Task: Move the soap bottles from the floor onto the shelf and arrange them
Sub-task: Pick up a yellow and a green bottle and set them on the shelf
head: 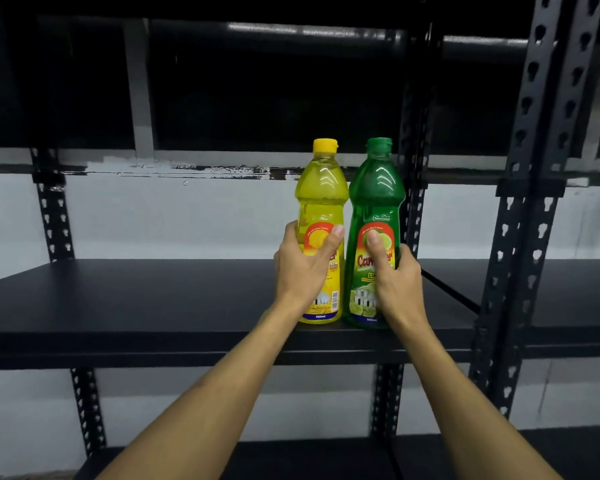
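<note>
The left hand covers the middle of the yellow bottle label, so the brand word under its thumb cannot be read. The right hand hides part of the green bottle label and its right flank. Small print below both grips is too fine to read, perhaps a volume figure. Both forearms run off the bottom edge.

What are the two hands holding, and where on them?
The left hand grips the yellow plastic soap bottle around its labelled middle; the right hand grips the green plastic soap bottle likewise. Both stand on the black shelf.
</note>
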`<state>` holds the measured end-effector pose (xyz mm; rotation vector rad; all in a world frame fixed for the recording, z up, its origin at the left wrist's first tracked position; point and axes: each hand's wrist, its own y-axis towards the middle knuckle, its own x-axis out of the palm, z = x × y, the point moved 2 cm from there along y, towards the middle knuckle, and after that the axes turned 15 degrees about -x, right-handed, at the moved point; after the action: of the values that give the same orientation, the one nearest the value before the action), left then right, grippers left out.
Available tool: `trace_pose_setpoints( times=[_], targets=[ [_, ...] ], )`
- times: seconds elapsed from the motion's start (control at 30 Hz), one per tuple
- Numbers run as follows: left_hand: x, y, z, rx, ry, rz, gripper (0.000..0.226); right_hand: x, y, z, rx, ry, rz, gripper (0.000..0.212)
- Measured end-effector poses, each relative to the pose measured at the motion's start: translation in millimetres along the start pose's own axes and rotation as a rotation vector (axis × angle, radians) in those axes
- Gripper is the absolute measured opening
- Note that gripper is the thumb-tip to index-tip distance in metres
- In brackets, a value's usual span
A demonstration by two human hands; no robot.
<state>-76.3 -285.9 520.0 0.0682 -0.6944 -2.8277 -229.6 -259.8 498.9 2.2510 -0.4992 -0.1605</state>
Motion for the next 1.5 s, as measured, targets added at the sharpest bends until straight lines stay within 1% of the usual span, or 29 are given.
trace_pose_setpoints(
  times=[0.17,0.33,0.47,0.53,0.63,0.73,0.8,0.87,0.9,0.97,1.03,1.07,1.13,1.2,1.3,1.5],
  targets=[
    [10,13,-8,0.014,0.010,-0.021,0.046,-2,11,17,-0.005,0.037,0.008,0.070],
    [7,10,-7,0.011,0.050,-0.033,0.051,-1,9,15,-0.001,0.059,0.016,0.067],
    [-1,6,0,-0.011,0.144,-0.102,0.050,-1,6,8,0.016,0.048,0.023,0.064],
    [-5,6,3,-0.023,0.192,-0.141,0.054,-1,4,4,0.023,0.023,0.023,0.064],
    [-10,6,6,-0.056,0.241,-0.193,0.064,-2,3,-2,0.037,-0.010,0.008,0.074],
    [-13,3,9,-0.090,0.300,-0.220,0.084,-8,6,-6,0.077,-0.060,-0.056,0.085],
    [-13,0,13,-0.060,0.313,-0.194,0.084,-14,10,-12,0.072,-0.126,-0.080,0.094],
    [-11,-2,18,0.005,0.304,-0.129,0.083,-18,14,-20,0.006,-0.209,-0.051,0.100],
    [-10,-3,22,0.044,0.295,-0.090,0.083,-18,16,-25,-0.059,-0.253,-0.025,0.097],
    [-5,-3,29,0.124,0.300,-0.006,0.078,-12,22,-36,-0.236,-0.387,0.048,0.081],
    [1,-2,33,0.244,0.366,0.083,0.071,-2,28,-49,-0.438,-0.609,0.142,0.065],
    [3,-1,34,0.332,0.406,0.120,0.067,3,31,-52,-0.515,-0.695,0.158,0.061],
    [8,3,29,0.502,0.461,0.147,0.062,11,37,-45,-0.609,-0.748,0.121,0.060],
    [12,11,20,0.551,0.447,0.119,0.062,16,41,-30,-0.638,-0.707,0.084,0.061],
    [18,23,10,0.568,0.406,0.111,0.061,20,45,-14,-0.656,-0.629,0.102,0.062],
    [37,60,-13,0.586,0.479,0.076,0.061,28,71,17,-0.674,-0.643,0.090,0.062]
  ],
)
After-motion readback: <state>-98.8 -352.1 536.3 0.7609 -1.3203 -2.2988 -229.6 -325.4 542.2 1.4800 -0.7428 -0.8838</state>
